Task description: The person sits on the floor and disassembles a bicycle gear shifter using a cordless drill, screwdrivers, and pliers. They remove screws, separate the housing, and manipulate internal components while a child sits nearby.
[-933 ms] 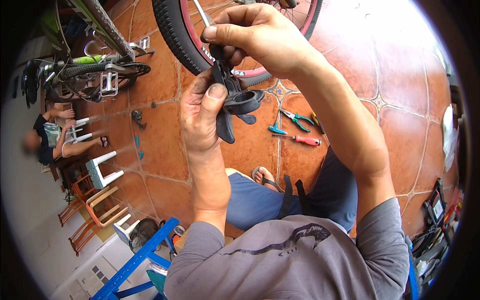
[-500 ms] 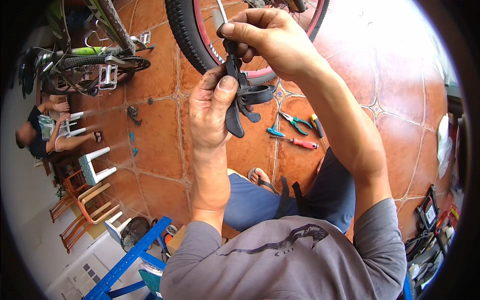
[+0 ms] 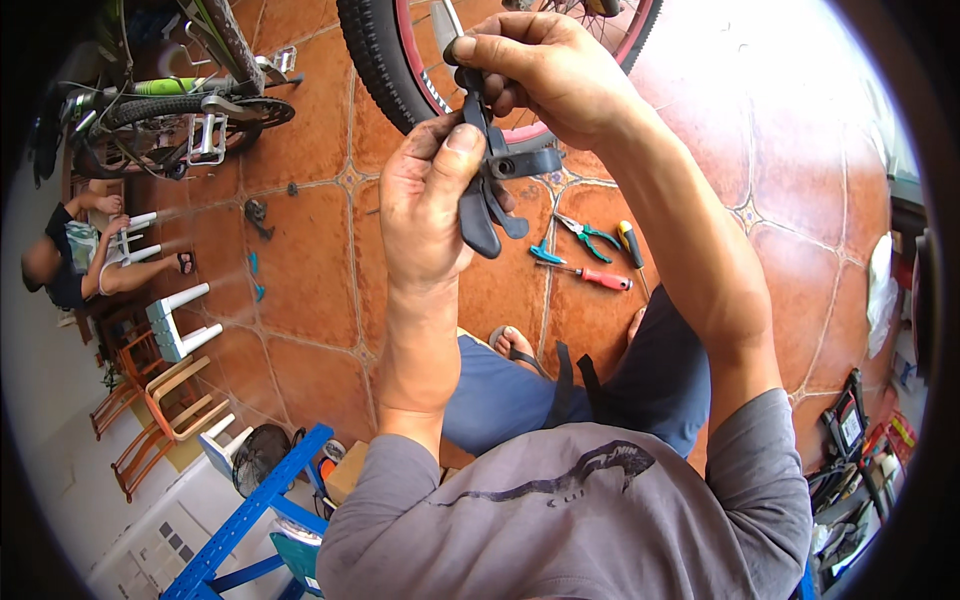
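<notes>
My left hand (image 3: 422, 200) is closed around a black bicycle shifter (image 3: 482, 228), thumb pressed on its body. Two curved levers point down toward me, and a round clamp band (image 3: 537, 163) sticks out to the right. At the shifter's upper end, my right hand (image 3: 560, 80) pinches the spot where a white cable housing (image 3: 452, 20) meets the black part. Its thumb and forefinger hide the joint itself. Behind both hands stands a bicycle wheel (image 3: 375, 75) with a knobby tyre and a red rim.
On the tiled floor lie pliers (image 3: 588, 236), a red-handled screwdriver (image 3: 606, 280), a teal-handled tool (image 3: 546, 256) and a yellow-black screwdriver (image 3: 630, 243). Another bicycle (image 3: 205, 135) stands far left, near a seated person (image 3: 75, 255) and a white stool (image 3: 180, 322). A blue metal frame (image 3: 245, 515) is lower left.
The shifter has turned slightly in my left hand, its clamp band now seen more edge-on. Both hands have shifted a little; the right keeps its pinch. The view has moved slightly.
</notes>
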Demonstrator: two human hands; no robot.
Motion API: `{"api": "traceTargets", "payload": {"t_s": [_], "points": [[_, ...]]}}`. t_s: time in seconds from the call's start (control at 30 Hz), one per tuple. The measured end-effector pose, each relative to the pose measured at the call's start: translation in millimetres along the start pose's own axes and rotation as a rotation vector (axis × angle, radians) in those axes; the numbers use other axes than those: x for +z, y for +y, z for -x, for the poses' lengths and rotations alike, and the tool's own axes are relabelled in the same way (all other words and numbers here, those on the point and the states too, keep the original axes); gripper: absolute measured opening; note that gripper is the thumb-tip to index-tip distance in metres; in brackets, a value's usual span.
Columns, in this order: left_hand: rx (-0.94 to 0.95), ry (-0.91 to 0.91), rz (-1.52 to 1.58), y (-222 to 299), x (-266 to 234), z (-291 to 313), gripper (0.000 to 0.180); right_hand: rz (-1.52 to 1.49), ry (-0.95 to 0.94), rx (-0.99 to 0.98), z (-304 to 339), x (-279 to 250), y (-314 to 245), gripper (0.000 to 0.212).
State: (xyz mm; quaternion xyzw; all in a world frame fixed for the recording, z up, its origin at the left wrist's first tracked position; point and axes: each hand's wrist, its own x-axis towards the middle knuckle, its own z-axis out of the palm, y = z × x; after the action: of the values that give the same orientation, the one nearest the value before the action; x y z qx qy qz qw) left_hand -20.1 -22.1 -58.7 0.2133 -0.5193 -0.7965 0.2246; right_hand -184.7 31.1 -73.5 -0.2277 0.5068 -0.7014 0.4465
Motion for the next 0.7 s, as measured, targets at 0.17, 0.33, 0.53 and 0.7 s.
{"api": "traceTargets", "payload": {"t_s": [0.17,0.33,0.53,0.7], "points": [[-0.182,-0.061,0.377,-2.8,-8.1,-2.7,0.038,-0.03,0.048,0.157,4.7,17.4,-20.1,0.016],[-0.32,-0.277,0.667,0.7,-0.4,-1.4,0.047,-0.094,-0.048,0.167,-0.9,5.3,-9.8,0.014],[-0.389,-0.284,0.814,12.3,12.7,-7.7,0.051,-0.145,-0.063,0.094,2.3,6.0,-25.2,0.016],[-0.377,-0.497,0.941,12.8,11.4,-20.1,0.05,-0.2,-0.074,0.028,-1.8,0.2,-29.2,0.017]]}}
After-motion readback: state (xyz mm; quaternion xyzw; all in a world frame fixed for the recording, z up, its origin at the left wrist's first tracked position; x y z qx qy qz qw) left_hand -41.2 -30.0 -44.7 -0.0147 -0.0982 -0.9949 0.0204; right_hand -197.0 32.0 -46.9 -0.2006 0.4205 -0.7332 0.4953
